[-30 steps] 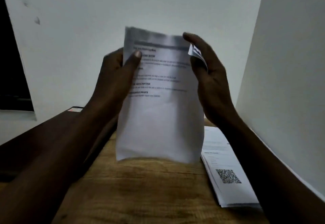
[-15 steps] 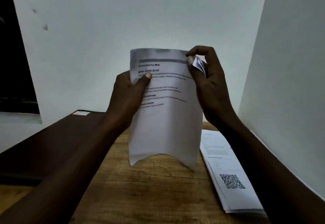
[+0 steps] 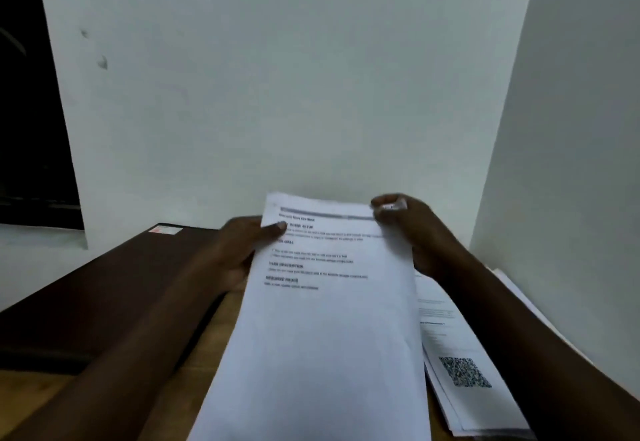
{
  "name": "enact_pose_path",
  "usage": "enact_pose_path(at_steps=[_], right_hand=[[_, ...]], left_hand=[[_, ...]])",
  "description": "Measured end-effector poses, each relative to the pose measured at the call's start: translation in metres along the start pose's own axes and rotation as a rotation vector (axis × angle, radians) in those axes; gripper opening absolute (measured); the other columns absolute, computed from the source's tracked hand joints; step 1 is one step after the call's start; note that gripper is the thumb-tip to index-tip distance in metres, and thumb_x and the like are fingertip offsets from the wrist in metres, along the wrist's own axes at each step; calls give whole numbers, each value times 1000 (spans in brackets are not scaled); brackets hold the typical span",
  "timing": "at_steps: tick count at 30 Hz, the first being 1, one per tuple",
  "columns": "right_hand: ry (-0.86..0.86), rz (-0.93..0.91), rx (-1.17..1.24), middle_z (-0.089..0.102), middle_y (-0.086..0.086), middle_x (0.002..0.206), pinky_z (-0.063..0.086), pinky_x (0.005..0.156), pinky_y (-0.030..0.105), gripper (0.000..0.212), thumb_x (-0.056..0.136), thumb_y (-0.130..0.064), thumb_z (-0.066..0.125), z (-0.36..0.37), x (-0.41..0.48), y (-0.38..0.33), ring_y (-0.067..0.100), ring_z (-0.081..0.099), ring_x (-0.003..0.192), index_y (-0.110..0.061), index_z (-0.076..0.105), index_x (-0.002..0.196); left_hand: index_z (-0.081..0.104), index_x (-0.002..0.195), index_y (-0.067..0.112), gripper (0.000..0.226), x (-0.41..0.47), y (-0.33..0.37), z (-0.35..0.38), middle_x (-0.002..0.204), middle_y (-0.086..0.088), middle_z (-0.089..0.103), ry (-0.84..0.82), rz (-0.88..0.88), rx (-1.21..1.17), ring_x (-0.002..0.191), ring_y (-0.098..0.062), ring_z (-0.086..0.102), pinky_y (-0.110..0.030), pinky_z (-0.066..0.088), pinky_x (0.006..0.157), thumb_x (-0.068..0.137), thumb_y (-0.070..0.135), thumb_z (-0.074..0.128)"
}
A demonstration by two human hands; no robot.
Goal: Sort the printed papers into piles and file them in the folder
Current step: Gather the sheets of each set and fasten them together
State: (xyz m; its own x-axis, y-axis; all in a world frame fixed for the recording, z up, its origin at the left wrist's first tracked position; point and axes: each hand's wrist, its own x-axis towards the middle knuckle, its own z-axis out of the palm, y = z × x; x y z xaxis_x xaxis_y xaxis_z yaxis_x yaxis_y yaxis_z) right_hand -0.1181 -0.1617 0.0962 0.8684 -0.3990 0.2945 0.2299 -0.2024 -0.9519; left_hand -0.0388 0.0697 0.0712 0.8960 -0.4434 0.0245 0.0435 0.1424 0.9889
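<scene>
Seeing both hands on one printed sheet (image 3: 325, 330), held up off the table (image 3: 194, 368) and tilted back, text side facing me. Left hand (image 3: 239, 250) grips the sheet's left edge near the top: thumb on the printed face, the rest of the fingers (image 3: 277, 227) behind the paper, so it's a pinch on the sheet. Right hand (image 3: 412, 229) is at the top right corner, fingers curled and pinched on that corner; a small folded or curled bit of paper shows at the fingertips. I can't tell if that bit is part of the same sheet or a second one behind it. Blur is heavy there.

Count: one sheet clearly in hand. One pile of printed papers (image 3: 460, 354) lying flat on the table, right of the held sheet and partly under the right forearm; top page carries a QR code (image 3: 464, 371). Several sheet edges visible in that pile, number not readable. A few more white edges stick out past the forearm near the right wall; can't tell if that's a separate pile.

One dark brown folder (image 3: 104, 295), closed, flat on the table left of the left forearm, small pale label at its far corner. Held sheet's lower edge runs out of frame at the bottom.
</scene>
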Motion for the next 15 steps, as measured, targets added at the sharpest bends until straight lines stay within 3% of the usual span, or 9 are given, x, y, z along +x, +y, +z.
enact_pose_path(at_steps=[2, 4, 5, 7, 10, 12, 15], right_hand=[[21, 66, -22, 58, 1, 71, 35, 57, 23, 22, 87, 1, 58, -1, 2, 27, 15, 50, 65, -18, 66, 79], [11, 112, -42, 58, 2, 72, 35, 58, 24, 22, 87, 1, 58, -1, 2, 50, 15, 50, 67, -17, 65, 78], [-6, 130, -47, 59, 2, 74, 36, 57, 23, 22, 87, 1, 58, 0, 2, 59, 15, 51, 68, -17, 65, 79], [-47, 155, -81, 61, 1, 78, 37, 59, 23, 18, 88, -2, 58, 0, 4, 73, 16, 53, 73, -17, 66, 82], [8, 116, -218, 72, 3, 83, 50, 67, 33, 12, 86, -8, 61, -7, 15, 83, 26, 67, 82, -18, 68, 87], [69, 54, -396, 75, 6, 82, 54, 72, 35, 15, 83, -10, 63, -12, 24, 88, 25, 70, 82, -22, 68, 87], [9, -39, -701, 74, 1, 91, 45, 60, 16, 22, 82, -9, 64, -14, 37, 90, 16, 68, 81, -24, 69, 98]], left_hand=[[63, 107, -10, 21, 13, -19, -6, 97, -22, 73, 51, -21, 54, 84, -34, 72, -43, 62, 72, 97, 7, 53], [62, 92, -5, 17, 21, -35, -9, 72, -13, 73, 83, -29, 79, 58, -20, 70, -26, 55, 46, 99, 5, 51], [62, 91, -5, 16, 23, -42, -10, 68, -12, 73, 107, -37, 80, 53, -19, 69, -23, 51, 43, 98, 4, 52], [63, 98, -11, 16, 27, -57, -15, 81, -21, 74, 161, -37, 96, 65, -27, 72, -31, 57, 52, 97, 2, 54], [59, 104, -19, 23, 33, -73, -23, 98, -30, 70, 223, -24, 156, 89, -43, 70, -57, 56, 83, 94, 2, 59], [60, 100, -19, 22, 36, -80, -25, 96, -28, 71, 247, -19, 194, 87, -41, 70, -55, 56, 84, 94, 3, 60], [68, 88, -9, 15, 39, -84, -26, 87, -20, 74, 241, 19, 256, 73, -28, 72, -34, 57, 65, 94, 1, 59]])
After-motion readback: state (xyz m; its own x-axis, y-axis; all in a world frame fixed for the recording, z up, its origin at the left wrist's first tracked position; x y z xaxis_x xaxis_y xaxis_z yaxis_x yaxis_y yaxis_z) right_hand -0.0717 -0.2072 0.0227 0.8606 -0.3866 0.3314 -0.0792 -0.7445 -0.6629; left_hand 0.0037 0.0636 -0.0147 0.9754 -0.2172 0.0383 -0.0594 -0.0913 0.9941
